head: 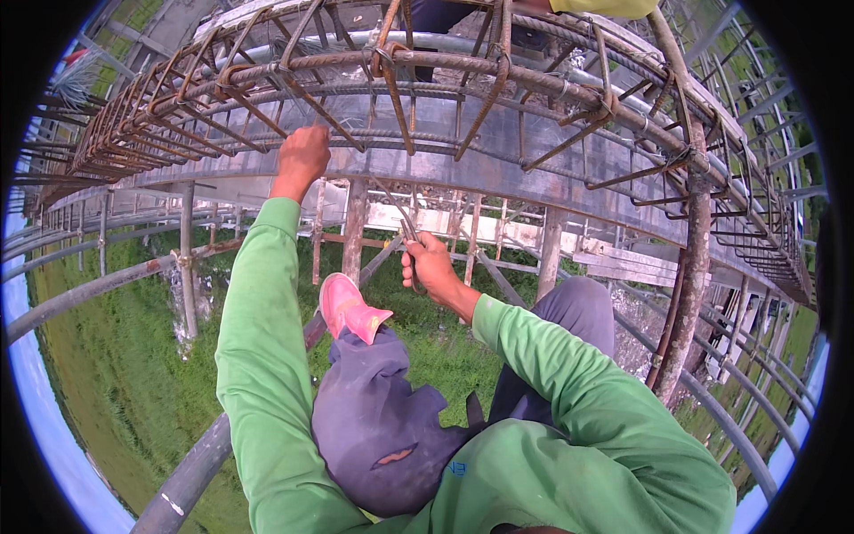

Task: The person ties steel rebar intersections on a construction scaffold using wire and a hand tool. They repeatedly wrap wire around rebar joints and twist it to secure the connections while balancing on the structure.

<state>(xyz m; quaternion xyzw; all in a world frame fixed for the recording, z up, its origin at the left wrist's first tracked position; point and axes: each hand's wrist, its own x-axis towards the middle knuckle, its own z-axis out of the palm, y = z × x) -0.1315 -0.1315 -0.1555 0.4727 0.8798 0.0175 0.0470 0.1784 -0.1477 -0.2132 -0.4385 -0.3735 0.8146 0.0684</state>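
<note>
A long rusty rebar cage with tied stirrups crosses the upper view above a flat formwork panel. My left hand is raised at the cage's lower bars, its fingers curled near thin tie wires; whether it grips a wire is hard to see. Lower and to the right, my right hand is closed around a slim metal hand tool, whose thin end points up and left towards the panel. The tool's exact kind cannot be told. Both hands are apart from each other.
Scaffold pipes run beside and below me, high over grass. An upright rusty pipe stands at the right. My pink shoe rests by a pipe. Another person's yellow sleeve shows beyond the cage. A wire bundle hangs far left.
</note>
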